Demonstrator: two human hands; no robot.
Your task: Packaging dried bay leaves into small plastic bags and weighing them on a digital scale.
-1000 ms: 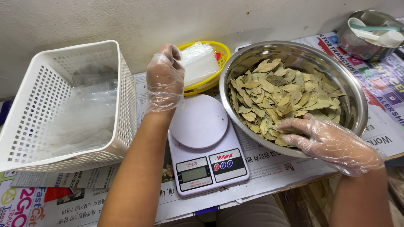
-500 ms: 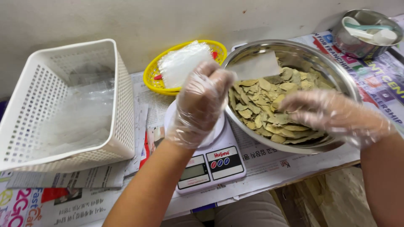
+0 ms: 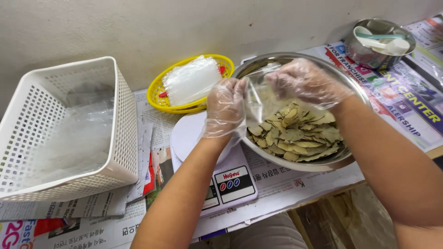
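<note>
A small clear plastic bag [image 3: 260, 94] is stretched between the two gloved hands, held above the near-left part of a steel bowl [image 3: 355, 92]. The left hand [image 3: 224, 108] pinches the bag's left edge, fingers closed tight on the film; the right hand [image 3: 307, 80] grips the other edge, its fingers curled down over the plastic. Whether the bag's mouth is parted yet cannot be told through the film and gloves.

Directly below the fingers of both hands lie dried bay leaves [image 3: 297, 133], heaped in the bowl's bottom. Under the left hand and wrist sits a white kitchen scale [image 3: 221, 184], its round platform touching the bowl's rim. Beyond the left fingers, just beside the bowl, a yellow basket [image 3: 159, 94] holds a stack of clear bags [image 3: 191, 80]. Well to the left of them stands a white perforated crate [image 3: 120, 120] with loose plastic film inside. Far beyond the right fingers is a small steel pot [image 3: 367, 53] holding pale plastic spoons [image 3: 383, 41]. Newspaper [image 3: 397, 101] covers the table.
</note>
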